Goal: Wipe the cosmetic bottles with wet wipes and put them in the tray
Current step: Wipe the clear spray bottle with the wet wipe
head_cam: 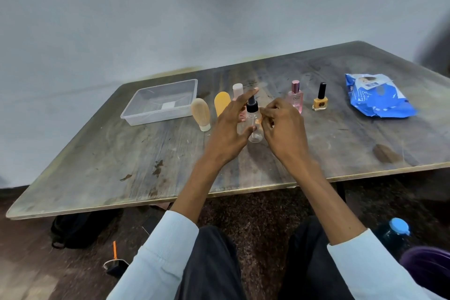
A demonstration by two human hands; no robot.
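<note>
I see both hands over the middle of the counter [243, 173], either side of a clear spray bottle [254, 122] with a black pump that stands upright there. My left hand [230, 126] has its fingers spread and straight, the thumb by the bottle's lower side; I cannot tell if it touches. My right hand [282, 124] has its fingers curled near the bottle's neck, and I cannot tell whether they pinch anything. The tray [159, 102] sits toward the far left corner. Between it and my hands stand a beige tube [201, 114], a yellow tube [221, 102] and a pink bottle [238, 91]. A perfume [295, 96] and nail polish [320, 98] stand further right, and the wipes pack [379, 96] lies near the right edge.
</note>
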